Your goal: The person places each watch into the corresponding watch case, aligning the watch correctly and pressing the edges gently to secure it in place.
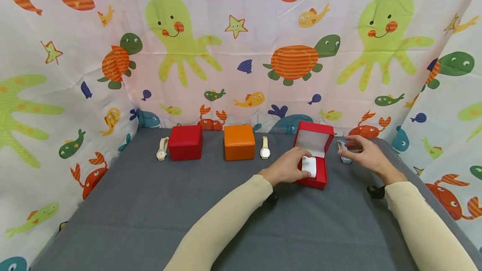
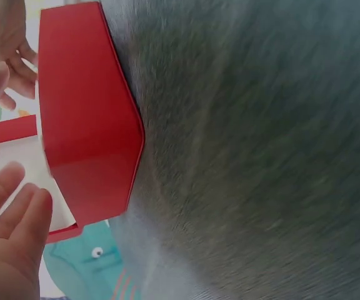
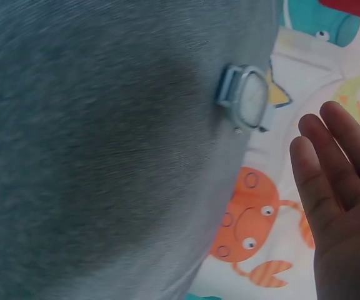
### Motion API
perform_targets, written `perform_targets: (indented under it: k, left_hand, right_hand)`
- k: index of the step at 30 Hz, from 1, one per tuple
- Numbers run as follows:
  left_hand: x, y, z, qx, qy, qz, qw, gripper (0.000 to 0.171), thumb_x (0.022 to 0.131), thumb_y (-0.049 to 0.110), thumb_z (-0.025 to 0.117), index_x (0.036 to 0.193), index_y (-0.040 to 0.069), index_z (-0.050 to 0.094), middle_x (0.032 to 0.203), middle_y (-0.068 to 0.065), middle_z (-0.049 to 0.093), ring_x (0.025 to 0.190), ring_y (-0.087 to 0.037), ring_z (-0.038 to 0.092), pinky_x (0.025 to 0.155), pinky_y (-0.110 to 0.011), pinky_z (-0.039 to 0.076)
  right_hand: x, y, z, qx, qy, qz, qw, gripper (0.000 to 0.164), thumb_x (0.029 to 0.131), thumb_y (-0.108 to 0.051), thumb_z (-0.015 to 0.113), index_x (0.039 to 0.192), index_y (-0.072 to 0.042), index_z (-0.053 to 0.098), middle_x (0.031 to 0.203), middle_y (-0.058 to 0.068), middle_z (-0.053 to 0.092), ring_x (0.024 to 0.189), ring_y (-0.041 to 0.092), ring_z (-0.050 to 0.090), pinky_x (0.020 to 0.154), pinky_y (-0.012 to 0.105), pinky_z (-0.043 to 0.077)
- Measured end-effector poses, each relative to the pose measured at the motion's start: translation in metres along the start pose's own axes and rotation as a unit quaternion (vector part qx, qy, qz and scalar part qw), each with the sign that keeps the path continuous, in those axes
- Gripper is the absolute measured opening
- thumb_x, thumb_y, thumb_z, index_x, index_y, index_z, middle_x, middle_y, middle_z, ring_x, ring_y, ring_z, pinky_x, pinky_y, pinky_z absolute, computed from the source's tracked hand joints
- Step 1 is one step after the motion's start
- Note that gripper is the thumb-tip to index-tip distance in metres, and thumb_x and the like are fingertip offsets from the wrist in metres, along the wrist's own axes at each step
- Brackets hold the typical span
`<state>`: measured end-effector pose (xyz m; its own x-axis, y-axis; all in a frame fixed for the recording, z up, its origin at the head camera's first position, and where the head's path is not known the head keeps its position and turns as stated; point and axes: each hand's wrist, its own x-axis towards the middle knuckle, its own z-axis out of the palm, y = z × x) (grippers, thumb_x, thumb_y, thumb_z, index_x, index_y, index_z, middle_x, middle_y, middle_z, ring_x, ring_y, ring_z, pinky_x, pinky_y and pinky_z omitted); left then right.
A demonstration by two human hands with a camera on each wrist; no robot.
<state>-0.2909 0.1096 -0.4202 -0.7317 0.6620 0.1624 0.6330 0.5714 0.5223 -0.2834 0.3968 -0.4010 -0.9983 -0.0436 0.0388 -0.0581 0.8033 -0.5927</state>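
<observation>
A red box stands with its lid raised in the head view, with a white cushion in its base. My left hand reaches over the box, pinching the cushion between thumb and fingers. The left wrist view shows the box's red side close up and spread fingers above its rim; the cushion is out of sight there. On the right, my right hand hovers beside a silver watch, fingers relaxed and holding nothing. In the right wrist view, a gap separates the watch from the fingers.
To the left stand a closed red box and a closed orange box. One pale watch lies beside the closed red box, another beside the orange one. A sea-animal curtain hangs behind the grey cloth.
</observation>
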Motion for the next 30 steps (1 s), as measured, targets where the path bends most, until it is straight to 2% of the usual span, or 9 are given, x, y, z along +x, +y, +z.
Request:
perform_targets:
  k: [6,13,18,23,30]
  left_hand:
    - [0.012,0.001,0.002,0.044,-0.031,0.013,0.9985,0.061,0.078,0.035,0.077,0.132,0.022,0.053,0.127,0.006,0.051,0.110,-0.005,0.043,0.086,-0.020,0.047]
    - [0.022,0.001,0.001,0.083,-0.063,0.009,0.9945,0.065,0.079,0.038,0.076,0.136,0.024,0.050,0.131,0.006,0.049,0.115,-0.008,0.042,0.092,-0.023,0.045]
    - [0.030,0.003,0.000,0.109,-0.088,-0.006,0.9901,0.068,0.079,0.039,0.074,0.139,0.024,0.047,0.135,0.005,0.048,0.120,-0.013,0.039,0.097,-0.027,0.041]
    - [0.036,0.005,-0.003,0.126,-0.096,-0.027,0.9870,0.069,0.074,0.035,0.077,0.138,0.026,0.050,0.133,0.007,0.050,0.119,-0.012,0.038,0.094,-0.026,0.041]
    - [0.038,0.009,-0.007,0.119,-0.095,-0.043,0.9874,0.070,0.070,0.031,0.082,0.134,0.027,0.054,0.126,0.009,0.053,0.113,-0.012,0.039,0.089,-0.024,0.043]
  right_hand:
    - [-0.001,0.012,0.005,-0.002,0.000,0.009,1.000,0.082,0.085,-0.051,0.065,0.143,-0.001,0.032,0.133,0.028,0.045,0.118,0.045,0.045,0.089,0.059,0.045]
    - [0.001,0.020,0.008,-0.009,-0.012,0.016,1.000,0.080,0.086,-0.045,0.067,0.142,0.002,0.032,0.132,0.029,0.044,0.117,0.045,0.043,0.090,0.059,0.044]
    - [0.004,0.025,0.010,-0.017,-0.026,0.027,0.999,0.078,0.087,-0.042,0.066,0.141,0.003,0.032,0.131,0.030,0.043,0.116,0.045,0.044,0.091,0.058,0.044]
    - [0.008,0.028,0.010,-0.031,-0.038,0.028,0.998,0.075,0.089,-0.040,0.064,0.140,0.006,0.031,0.129,0.033,0.044,0.114,0.046,0.046,0.093,0.058,0.043]
    - [0.013,0.029,0.008,-0.049,-0.047,0.018,0.997,0.064,0.093,-0.031,0.062,0.137,0.006,0.034,0.121,0.033,0.050,0.104,0.042,0.051,0.091,0.059,0.042]
